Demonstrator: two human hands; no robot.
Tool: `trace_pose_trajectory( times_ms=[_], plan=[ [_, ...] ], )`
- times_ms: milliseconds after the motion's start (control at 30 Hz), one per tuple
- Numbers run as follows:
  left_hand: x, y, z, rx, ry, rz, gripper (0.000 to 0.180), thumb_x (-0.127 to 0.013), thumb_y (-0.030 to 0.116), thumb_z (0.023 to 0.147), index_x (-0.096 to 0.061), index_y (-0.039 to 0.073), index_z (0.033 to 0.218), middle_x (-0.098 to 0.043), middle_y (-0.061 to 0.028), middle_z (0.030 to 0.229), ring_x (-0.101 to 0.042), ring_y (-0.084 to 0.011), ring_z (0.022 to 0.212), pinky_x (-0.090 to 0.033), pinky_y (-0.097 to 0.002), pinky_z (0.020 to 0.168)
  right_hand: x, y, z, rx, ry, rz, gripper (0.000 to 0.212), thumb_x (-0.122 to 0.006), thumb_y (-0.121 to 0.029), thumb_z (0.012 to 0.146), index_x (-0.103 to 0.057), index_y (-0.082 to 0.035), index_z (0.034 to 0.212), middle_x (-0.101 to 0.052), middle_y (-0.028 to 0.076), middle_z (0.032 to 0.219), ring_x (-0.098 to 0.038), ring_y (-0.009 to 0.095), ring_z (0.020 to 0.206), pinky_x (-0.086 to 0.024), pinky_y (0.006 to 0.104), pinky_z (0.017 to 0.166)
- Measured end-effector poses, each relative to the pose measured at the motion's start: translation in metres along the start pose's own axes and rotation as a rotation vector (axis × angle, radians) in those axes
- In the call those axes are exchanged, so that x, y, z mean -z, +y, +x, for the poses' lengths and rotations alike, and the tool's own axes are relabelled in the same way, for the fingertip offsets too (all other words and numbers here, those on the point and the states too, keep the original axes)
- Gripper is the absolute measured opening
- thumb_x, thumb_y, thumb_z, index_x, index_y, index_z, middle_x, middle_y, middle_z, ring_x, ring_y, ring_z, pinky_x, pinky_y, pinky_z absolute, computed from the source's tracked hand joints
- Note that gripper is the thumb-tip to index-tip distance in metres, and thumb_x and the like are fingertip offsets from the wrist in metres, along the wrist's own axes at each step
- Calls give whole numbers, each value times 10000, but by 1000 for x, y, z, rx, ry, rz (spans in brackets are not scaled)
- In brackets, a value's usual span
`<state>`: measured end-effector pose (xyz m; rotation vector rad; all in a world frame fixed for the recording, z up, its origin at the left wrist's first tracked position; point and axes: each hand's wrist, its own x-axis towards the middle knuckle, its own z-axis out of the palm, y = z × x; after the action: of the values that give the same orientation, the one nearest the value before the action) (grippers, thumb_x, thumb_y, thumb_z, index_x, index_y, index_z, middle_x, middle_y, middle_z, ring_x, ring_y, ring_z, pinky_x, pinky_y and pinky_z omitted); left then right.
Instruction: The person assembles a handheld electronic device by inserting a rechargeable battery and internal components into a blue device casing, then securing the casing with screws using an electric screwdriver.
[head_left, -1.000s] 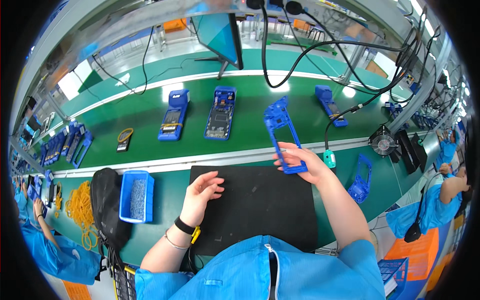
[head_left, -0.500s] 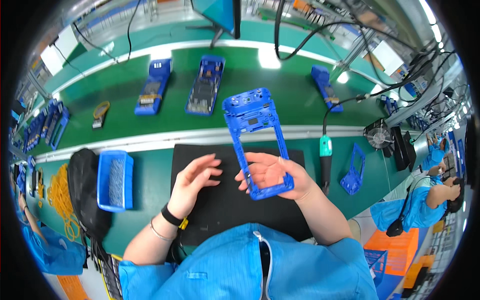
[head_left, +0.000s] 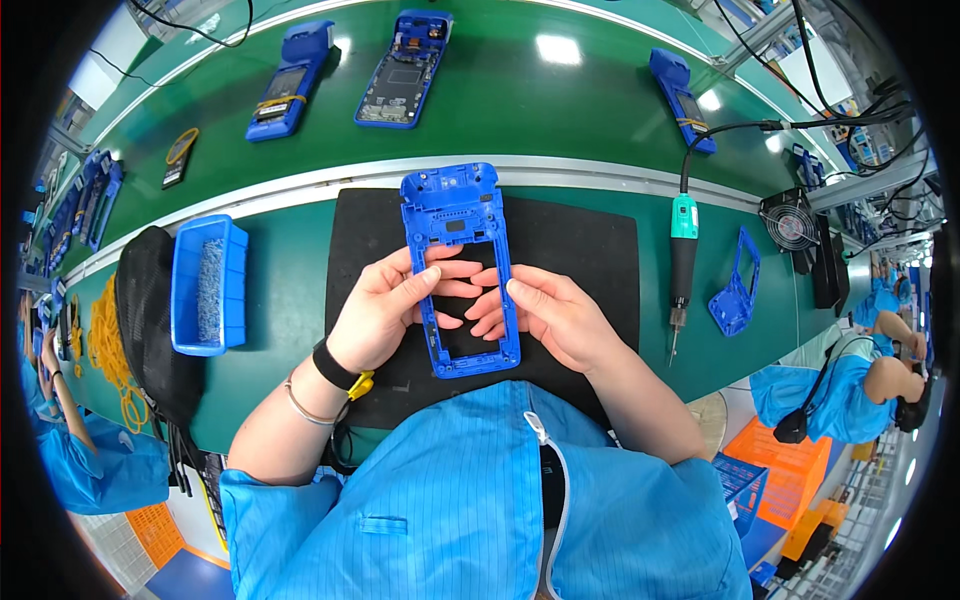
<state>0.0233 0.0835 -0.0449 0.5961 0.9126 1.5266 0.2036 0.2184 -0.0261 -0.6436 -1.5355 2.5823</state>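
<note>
A blue plastic device housing [head_left: 425, 200] with a large rectangular opening stands up between both hands, above a black mat [head_left: 585, 245]. My left hand [head_left: 375, 308] grips its left rail, thumb on the near face and fingers passing behind. On the opposite rail, my right hand [head_left: 567, 315] holds it the same way, its fingertips showing through the opening. Molded ribs and small cutouts cover the upper end of the housing. A dark band and a thin bracelet circle my left wrist, with a yellow clip beside them.
Left of the mat stand a blue bin [head_left: 240, 290] of small metal parts and a black mesh bag [head_left: 150, 330]. To the right are an electric screwdriver [head_left: 684, 245], its cord rising, and a smaller blue frame [head_left: 733, 312]. Blue handheld devices [head_left: 405, 85] lie beyond the rail; co-workers sit at both sides.
My left hand has come across and taken hold of the housing's left rail. The housing has shifted left and straightened. The whole view has tilted further down toward the bench.
</note>
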Motion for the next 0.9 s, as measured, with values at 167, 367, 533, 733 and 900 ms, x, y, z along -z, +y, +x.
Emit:
trace_pose_trajectory(
  times_ms=[167, 367, 533, 733, 900],
  plan=[
    [1, 2, 0, 13, 25, -9, 362, -457, 159, 996, -461, -9, 1317, -580, -190, 1232, -627, -240, 1065, -578, -343, 793, 8, -3, -1, 25, -3, -10, 339, -467, -179, 992, -523, 18, 1261, -643, 115, 1001, -638, 200, 915, -515, 334, 819],
    [2, 1, 2, 22, 21, 13, 391, -458, 180, 995, -438, -9, 1336, -575, -189, 1247, -623, -256, 1080, -576, -337, 772, 11, -4, -1, 32, -15, -49, 347, -545, -145, 951, -531, 19, 1257, -646, 111, 1005, -638, 195, 927, -514, 324, 823],
    [0, 2, 3, 20, 15, 45, 390, -475, 172, 989, -443, -6, 1335, -583, -183, 1229, -628, -250, 1063, -580, -334, 756, 10, -7, -1, 39, 39, -113, 326, -543, -77, 931, -541, 25, 1240, -644, 111, 999, -646, 187, 893, -522, 309, 797],
    [-2, -1, 2, 13, 22, 95, 386, -501, 148, 975, -457, -9, 1325, -588, -182, 1218, -632, -244, 1044, -584, -333, 749, 8, 1, -1, 89, 129, -251, 301, -543, 12, 883, -556, 36, 1183, -627, 91, 932, -649, 164, 825, -524, 286, 754],
    [-4, -1, 2, 9, 16, 131, 388, -505, 138, 971, -456, -8, 1326, -588, -182, 1219, -633, -240, 1037, -586, -337, 742, 9, 3, -1, 116, 150, -310, 271, -563, 19, 840, -571, 31, 1111, -617, 72, 890, -647, 146, 785, -528, 284, 728]
  ],
)
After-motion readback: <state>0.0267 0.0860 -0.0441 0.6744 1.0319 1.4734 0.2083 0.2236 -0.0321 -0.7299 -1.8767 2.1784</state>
